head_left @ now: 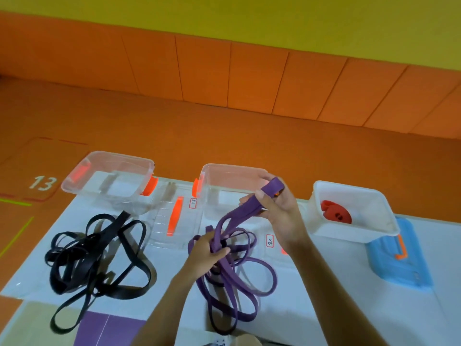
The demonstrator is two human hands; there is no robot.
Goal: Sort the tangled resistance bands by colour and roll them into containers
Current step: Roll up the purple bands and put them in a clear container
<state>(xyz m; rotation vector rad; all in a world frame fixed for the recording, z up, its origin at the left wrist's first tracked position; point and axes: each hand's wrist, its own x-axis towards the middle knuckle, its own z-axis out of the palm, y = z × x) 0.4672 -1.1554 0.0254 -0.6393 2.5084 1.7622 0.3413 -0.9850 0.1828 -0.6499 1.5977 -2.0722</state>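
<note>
While the right hand (279, 211) pinches a folded end of the purple bands (234, 265) above the middle clear container (207, 176), the left hand (207, 253) grips their tangle on the white surface (324, 283). Three containers line the far edge; black bands (99, 253) lie left, uncountable, and a red roll (335, 212) sits in the white container (354, 233).

A white sheet (287, 290) lies flat on the orange floor (174, 126). On the sheet sit two clear boxes (109, 181) (224, 196), a white box (354, 211), a clear lid (172, 218), a blue lid (404, 260), a pile of black bands (99, 258) and a pile of purple bands (239, 275).
</note>
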